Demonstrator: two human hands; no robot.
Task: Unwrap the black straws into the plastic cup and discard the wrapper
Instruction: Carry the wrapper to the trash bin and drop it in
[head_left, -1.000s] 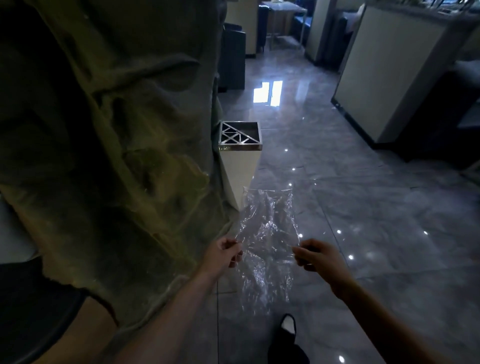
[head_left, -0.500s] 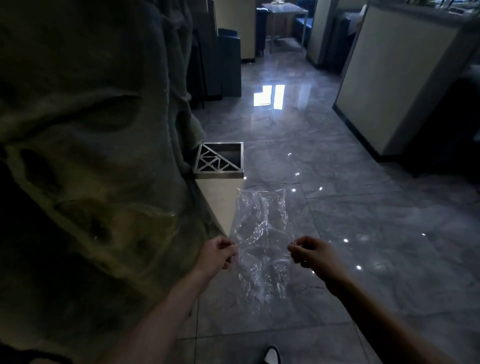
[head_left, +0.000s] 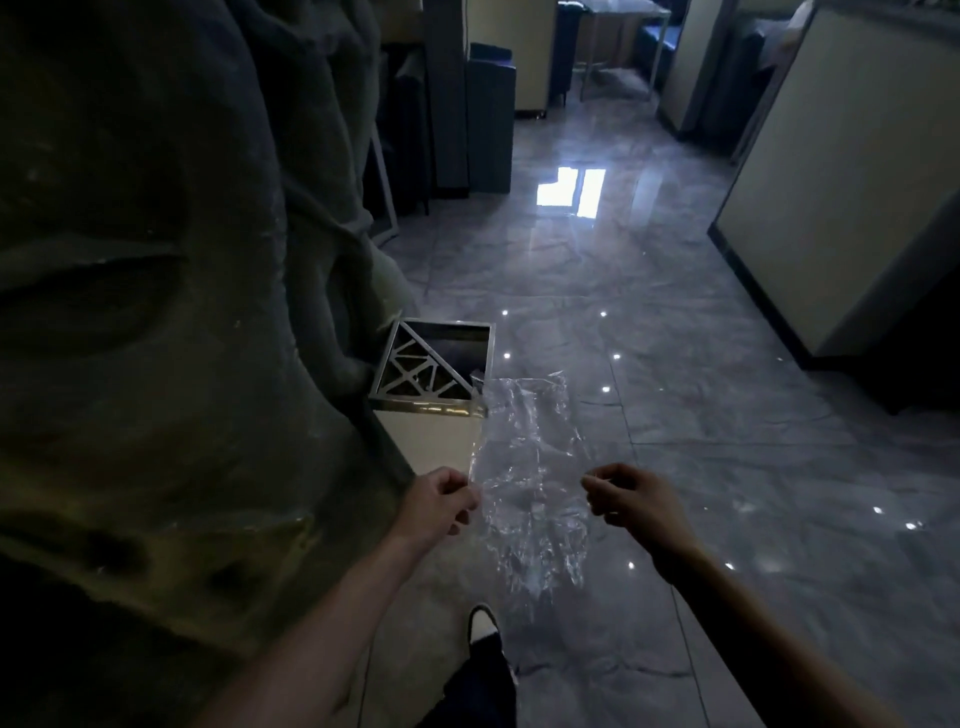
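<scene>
From the head view, the person stands on a glossy tiled floor (head_left: 727, 364) with one clear plastic wrapper (head_left: 530, 467) stretched between two hands. The left hand (head_left: 441, 501) is curled nearly closed, pinching the wrapper's left edge; the right hand (head_left: 631, 499) is likewise curled, thumb against forefinger at the right edge, though the film is so transparent there that I cannot tell for certain it has hold. The wrapper hangs flat and crinkled, its top reaching ahead of the hands and its tail drooping below them. Just ahead of the left hand stands one bin (head_left: 431, 410) with a metal lattice over half its square mouth; the wrapper's top left corner overlaps its near rim. No straws or cup are in sight, so discarding looks like the step in hand. The risk, to my eye, is that such light film, let go while spread wide, would drift, snag on the lattice or slide to the floor beside the bin. One shoe (head_left: 483, 626) shows below the hands, and a rough sculpted wall (head_left: 156, 312) looms left of them.
</scene>
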